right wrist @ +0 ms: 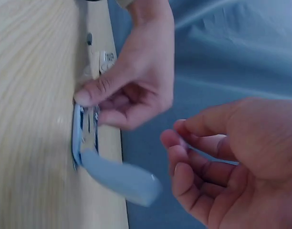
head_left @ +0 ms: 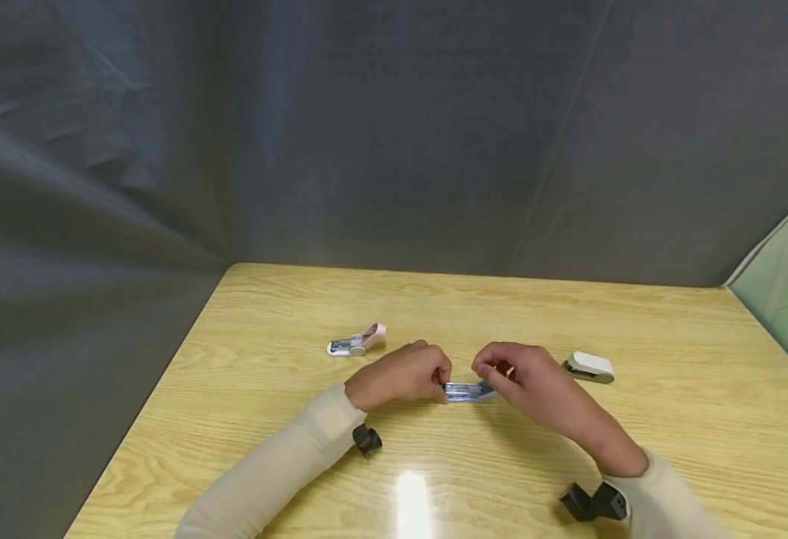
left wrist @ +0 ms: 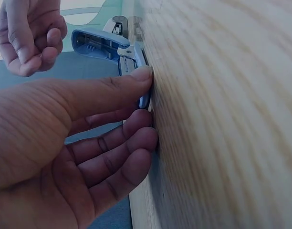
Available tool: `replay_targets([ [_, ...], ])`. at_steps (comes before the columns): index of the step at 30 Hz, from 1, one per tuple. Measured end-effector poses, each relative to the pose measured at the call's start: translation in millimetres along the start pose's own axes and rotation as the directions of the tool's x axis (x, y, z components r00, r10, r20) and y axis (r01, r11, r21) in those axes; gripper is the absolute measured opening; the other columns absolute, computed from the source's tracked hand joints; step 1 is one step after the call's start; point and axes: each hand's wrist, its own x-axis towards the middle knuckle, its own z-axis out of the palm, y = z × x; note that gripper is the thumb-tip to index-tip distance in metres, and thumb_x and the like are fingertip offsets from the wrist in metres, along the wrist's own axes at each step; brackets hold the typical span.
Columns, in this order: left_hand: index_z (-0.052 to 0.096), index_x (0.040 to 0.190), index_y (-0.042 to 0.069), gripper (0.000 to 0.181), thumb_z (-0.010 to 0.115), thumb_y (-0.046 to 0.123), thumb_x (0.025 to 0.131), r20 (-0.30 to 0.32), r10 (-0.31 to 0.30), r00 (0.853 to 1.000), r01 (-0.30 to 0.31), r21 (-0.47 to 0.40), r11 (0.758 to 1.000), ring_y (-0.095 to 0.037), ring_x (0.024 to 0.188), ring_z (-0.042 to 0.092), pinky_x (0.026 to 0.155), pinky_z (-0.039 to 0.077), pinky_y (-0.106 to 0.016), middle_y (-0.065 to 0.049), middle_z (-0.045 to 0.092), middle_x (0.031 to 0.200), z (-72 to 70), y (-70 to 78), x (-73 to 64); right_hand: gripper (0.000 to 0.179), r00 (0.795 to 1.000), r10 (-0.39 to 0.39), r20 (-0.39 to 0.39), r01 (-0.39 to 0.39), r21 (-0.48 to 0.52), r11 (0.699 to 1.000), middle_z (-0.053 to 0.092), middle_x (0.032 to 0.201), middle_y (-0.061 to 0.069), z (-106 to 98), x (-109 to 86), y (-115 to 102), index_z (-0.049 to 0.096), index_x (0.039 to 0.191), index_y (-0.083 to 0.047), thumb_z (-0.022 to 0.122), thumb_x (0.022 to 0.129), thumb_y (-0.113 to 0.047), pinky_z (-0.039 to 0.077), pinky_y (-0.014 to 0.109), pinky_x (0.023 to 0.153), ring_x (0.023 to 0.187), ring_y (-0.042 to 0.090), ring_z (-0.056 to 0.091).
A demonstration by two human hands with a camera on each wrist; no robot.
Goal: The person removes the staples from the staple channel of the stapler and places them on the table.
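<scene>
Right up close, a pale sleeve (head_left: 666, 498) comes in at the bottom, a black wrist camera (head_left: 592, 501) strapped at its cuff, and beyond it reaches the right hand (head_left: 535, 382), fingers curled in, thumb near the fingertips; whether something tiny sits between them, you cannot tell. Across from it, here's the left hand (head_left: 400, 373), and that one has a firm pinch, thumb and fingers on the end of the blue stapler (head_left: 463, 392)! And where is that stapler? Down at the wooden table (head_left: 232, 374), between the two hands, opened up, its metal track showing and its blue top swung back on the right hand's side. The right wrist view has that top clear of the right hand's fingers. Out beyond the left hand, a pink-and-white stapler (head_left: 346, 346) lies open too, pink arm tilted up; over on the right, past the right hand, a white stapler (head_left: 592, 365) shows its darker base. Behind it all, dark cloth (head_left: 394, 150) hangs past the table's far edge.
</scene>
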Motion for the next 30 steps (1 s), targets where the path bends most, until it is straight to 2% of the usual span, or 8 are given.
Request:
replay_targets([
  [4,0.067,0.075,0.018,0.022,0.084,0.018,0.089,0.007,-0.012,1.000,0.012,0.009,1.000,-0.006,0.057,0.047,0.058,0.040,-0.020,0.011,0.060,0.067,-0.8,0.2,-0.7,0.011,0.999,0.003,0.040,-0.001,-0.070,0.998,0.066,0.079,-0.005,10,9.3,-4,0.075,0.100,-0.009,0.065,0.102,-0.007,0.046,0.026,0.056,0.060,0.004,0.050],
  [8,0.067,0.075,0.018,0.022,0.084,0.020,0.089,0.004,-0.016,1.000,0.016,0.029,0.999,-0.007,0.058,0.047,0.062,0.039,-0.022,0.011,0.059,0.066,-0.9,1.0,-0.4,0.012,0.998,0.013,0.062,-0.004,-0.135,0.991,0.070,0.083,-0.003,18,15.2,-4,0.077,0.100,-0.005,0.065,0.102,-0.006,0.047,0.026,0.056,0.061,0.001,0.052],
  [18,0.068,0.074,0.020,0.022,0.085,0.020,0.088,0.008,-0.036,0.999,0.035,0.034,0.999,-0.006,0.059,0.046,0.060,0.039,-0.021,0.012,0.059,0.066,-2.1,1.7,0.4,0.008,0.992,0.052,0.112,-0.032,-0.170,0.985,0.073,0.086,0.000,26,19.6,0,0.077,0.096,-0.004,0.069,0.098,-0.002,0.049,0.025,0.059,0.065,0.001,0.057],
  [24,0.070,0.075,0.019,0.020,0.085,0.020,0.088,0.011,-0.019,1.000,0.018,0.032,0.999,-0.006,0.058,0.046,0.060,0.039,-0.021,0.013,0.060,0.066,-3.2,1.3,2.2,0.009,0.995,0.051,0.086,-0.030,-0.231,0.972,0.071,0.083,-0.004,32,18.3,2,0.077,0.089,-0.007,0.073,0.094,-0.001,0.050,0.026,0.062,0.068,0.003,0.058],
  [30,0.071,0.075,0.018,0.020,0.085,0.017,0.088,0.018,-0.023,1.000,0.023,0.013,1.000,-0.005,0.057,0.044,0.060,0.039,-0.020,0.012,0.060,0.065,-2.3,2.4,2.8,0.010,0.997,0.067,0.023,-0.056,-0.327,0.943,0.068,0.075,-0.008,42,13.4,-4,0.077,0.086,-0.011,0.074,0.094,-0.005,0.045,0.025,0.054,0.059,0.002,0.049],
])
